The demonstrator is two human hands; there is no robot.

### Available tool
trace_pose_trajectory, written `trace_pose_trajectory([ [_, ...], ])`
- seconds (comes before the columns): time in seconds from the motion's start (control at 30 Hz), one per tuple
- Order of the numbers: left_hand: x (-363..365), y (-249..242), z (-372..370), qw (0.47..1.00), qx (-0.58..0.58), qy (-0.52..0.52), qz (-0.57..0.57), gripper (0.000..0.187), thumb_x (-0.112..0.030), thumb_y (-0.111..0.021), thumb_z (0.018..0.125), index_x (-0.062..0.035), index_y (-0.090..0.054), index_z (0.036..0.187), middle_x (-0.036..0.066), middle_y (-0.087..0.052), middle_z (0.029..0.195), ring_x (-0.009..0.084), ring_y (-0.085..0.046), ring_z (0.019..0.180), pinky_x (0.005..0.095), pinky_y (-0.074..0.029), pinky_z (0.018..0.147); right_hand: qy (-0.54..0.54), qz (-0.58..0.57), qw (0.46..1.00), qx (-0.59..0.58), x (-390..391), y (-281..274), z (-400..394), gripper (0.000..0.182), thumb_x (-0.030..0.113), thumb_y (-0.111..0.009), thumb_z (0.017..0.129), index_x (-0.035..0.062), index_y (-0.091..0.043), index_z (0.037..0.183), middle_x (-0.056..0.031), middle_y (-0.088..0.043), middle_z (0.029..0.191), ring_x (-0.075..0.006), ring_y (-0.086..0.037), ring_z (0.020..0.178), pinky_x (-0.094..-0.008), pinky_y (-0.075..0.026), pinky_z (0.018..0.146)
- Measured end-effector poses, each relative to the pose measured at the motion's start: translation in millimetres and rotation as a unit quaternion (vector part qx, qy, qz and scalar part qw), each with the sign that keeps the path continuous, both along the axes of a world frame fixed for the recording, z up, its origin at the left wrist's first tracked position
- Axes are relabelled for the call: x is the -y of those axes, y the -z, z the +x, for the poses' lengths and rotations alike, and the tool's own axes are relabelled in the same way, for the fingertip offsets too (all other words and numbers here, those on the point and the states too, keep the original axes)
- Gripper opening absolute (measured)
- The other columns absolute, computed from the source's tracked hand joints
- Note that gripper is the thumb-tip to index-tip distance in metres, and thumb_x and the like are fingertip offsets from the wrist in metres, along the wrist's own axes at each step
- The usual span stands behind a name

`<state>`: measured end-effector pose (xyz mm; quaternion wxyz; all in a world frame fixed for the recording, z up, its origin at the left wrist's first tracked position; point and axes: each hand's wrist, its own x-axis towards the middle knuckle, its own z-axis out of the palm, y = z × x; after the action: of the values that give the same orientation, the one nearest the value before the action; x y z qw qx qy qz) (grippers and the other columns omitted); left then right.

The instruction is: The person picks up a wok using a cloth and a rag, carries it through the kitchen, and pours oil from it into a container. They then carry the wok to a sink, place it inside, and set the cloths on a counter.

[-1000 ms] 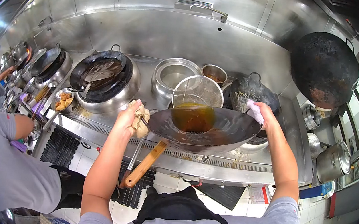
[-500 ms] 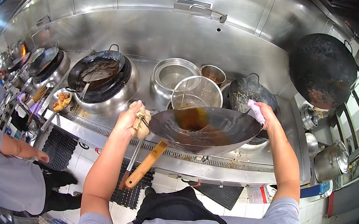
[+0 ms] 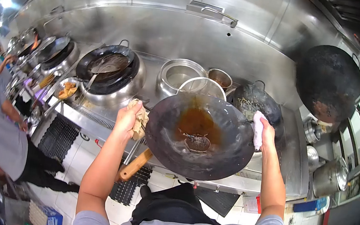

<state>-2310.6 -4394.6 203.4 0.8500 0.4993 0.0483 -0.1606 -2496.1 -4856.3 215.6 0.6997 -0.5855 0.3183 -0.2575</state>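
Observation:
A large dark wok (image 3: 223,163) is held up in front of me, its inside turned towards me. Brown liquid (image 3: 197,121) lies in its middle. My left hand (image 3: 126,118) grips the wok's left side through a beige cloth (image 3: 140,121). On the opposite side, my right hand (image 3: 268,136) is closed round a pale lilac cloth (image 3: 258,131) at the wok's edge. Behind the wok, a round strainer (image 3: 203,85) is partly hidden. A wooden handle (image 3: 136,164) sticks out from under the wok's lower left, and what it belongs to is hidden.
Left on the range, another wok (image 3: 107,65) holds a ladle. A steel pot (image 3: 182,74) and a small pot (image 3: 220,78) stand behind. Another wok (image 3: 257,102) sits at right, and a big one (image 3: 327,81) hangs further right. A co-worker (image 3: 0,128) stands at left.
The wok has tipped towards me, so more of its inside and the brown liquid show. My hands still hold both sides. The co-worker at left has shifted, and the view has moved slightly.

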Motion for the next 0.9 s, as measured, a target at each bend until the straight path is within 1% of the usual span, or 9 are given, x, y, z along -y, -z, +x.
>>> trace_pose_trajectory([
  [0.1, -0.9, -14.9, -40.6, 0.997, 0.027, -0.073, 0.007, 0.02, -0.02, -0.066, 0.094, -0.0032, -0.06, 0.085, 0.005, -0.062, 0.072, 0.0157, -0.061, 0.058, 0.0306, -0.051, 0.051, -0.04, -0.003, 0.999, 0.014, 2.9, -11.7, 0.5, 0.03, 0.028, -0.059, 0.092, -0.0003, -0.067, 0.1, -0.0055, -0.068, 0.081, -0.0161, -0.061, 0.064, -0.0296, -0.046, 0.057],
  [0.2, -2.9, -19.5, -87.3, 0.988, 0.026, -0.152, 0.027, 0.018, -0.019, -0.065, 0.094, -0.0035, -0.06, 0.086, 0.005, -0.062, 0.073, 0.015, -0.06, 0.058, 0.0301, -0.05, 0.051, -0.095, -0.028, 0.994, 0.035, 9.8, -15.6, 7.9, 0.032, 0.028, -0.059, 0.092, -0.0014, -0.067, 0.101, -0.0058, -0.068, 0.082, -0.0156, -0.062, 0.067, -0.0291, -0.048, 0.059],
  [0.27, -9.2, -20.2, -118.8, 0.979, 0.056, -0.191, 0.047, 0.019, -0.02, -0.066, 0.094, -0.0019, -0.062, 0.096, 0.005, -0.066, 0.081, 0.0153, -0.064, 0.065, 0.0295, -0.053, 0.058, -0.128, -0.034, 0.99, 0.04, 8.5, -14.4, 6.9, 0.033, 0.028, -0.058, 0.093, -0.0023, -0.068, 0.101, -0.006, -0.068, 0.083, -0.0151, -0.063, 0.068, -0.0289, -0.048, 0.06],
  [0.57, -32.8, -33.6, -260.2, 0.94, 0.079, -0.318, 0.1, 0.02, -0.02, -0.064, 0.095, -0.0017, -0.063, 0.102, 0.006, -0.066, 0.089, 0.0152, -0.065, 0.073, 0.0293, -0.054, 0.064, -0.269, 0.015, 0.96, 0.073, -19.4, -10.0, 3.2, 0.035, 0.029, -0.056, 0.095, -0.0035, -0.068, 0.102, -0.0049, -0.068, 0.084, -0.0126, -0.062, 0.068, -0.0259, -0.046, 0.06],
  [0.63, -39.0, -36.3, -287.6, 0.918, 0.083, -0.357, 0.152, 0.021, -0.021, -0.064, 0.095, -0.0012, -0.063, 0.104, 0.006, -0.066, 0.089, 0.0144, -0.065, 0.072, 0.0285, -0.054, 0.063, -0.274, 0.018, 0.959, 0.07, -25.6, -5.0, -10.0, 0.036, 0.029, -0.056, 0.095, -0.0035, -0.068, 0.102, -0.0048, -0.069, 0.086, -0.0126, -0.062, 0.07, -0.0258, -0.046, 0.061],
  [0.7, -43.3, -40.0, -315.0, 0.916, 0.092, -0.357, 0.159, 0.023, -0.022, -0.064, 0.095, -0.0013, -0.063, 0.105, 0.005, -0.065, 0.088, 0.0131, -0.063, 0.071, 0.0279, -0.054, 0.062, -0.295, 0.023, 0.953, 0.067, -30.5, 1.3, -30.3, 0.035, 0.028, -0.057, 0.094, -0.0027, -0.068, 0.106, -0.0063, -0.07, 0.094, -0.0139, -0.066, 0.08, -0.0268, -0.05, 0.073],
  [0.77, -47.1, -41.4, -342.3, 0.908, 0.103, -0.368, 0.169, 0.023, -0.022, -0.064, 0.095, -0.0017, -0.063, 0.105, 0.005, -0.065, 0.087, 0.0124, -0.063, 0.07, 0.0274, -0.053, 0.06, -0.285, 0.018, 0.955, 0.074, -32.6, 10.3, -54.3, 0.035, 0.028, -0.057, 0.094, -0.0027, -0.068, 0.106, -0.0061, -0.07, 0.094, -0.0139, -0.066, 0.081, -0.0266, -0.05, 0.074],
  [0.83, -52.8, -42.5, -368.3, 0.916, 0.108, -0.348, 0.168, 0.023, -0.023, -0.064, 0.095, -0.0019, -0.063, 0.105, 0.005, -0.065, 0.086, 0.0121, -0.062, 0.069, 0.0271, -0.053, 0.06, -0.297, 0.032, 0.952, 0.073, -32.1, 20.4, -83.5, 0.035, 0.028, -0.057, 0.093, -0.0023, -0.068, 0.106, -0.0065, -0.07, 0.094, -0.0142, -0.066, 0.081, -0.0268, -0.05, 0.075],
  [0.9, -54.5, -43.7, -397.5, 0.919, 0.118, -0.342, 0.157, 0.024, -0.023, -0.064, 0.095, -0.0015, -0.063, 0.105, 0.005, -0.065, 0.087, 0.012, -0.062, 0.07, 0.027, -0.052, 0.061, -0.263, 0.018, 0.961, 0.083, -36.5, 28.3, -121.7, 0.035, 0.028, -0.057, 0.094, -0.0022, -0.068, 0.106, -0.0064, -0.07, 0.093, -0.0146, -0.066, 0.08, -0.027, -0.05, 0.074],
])
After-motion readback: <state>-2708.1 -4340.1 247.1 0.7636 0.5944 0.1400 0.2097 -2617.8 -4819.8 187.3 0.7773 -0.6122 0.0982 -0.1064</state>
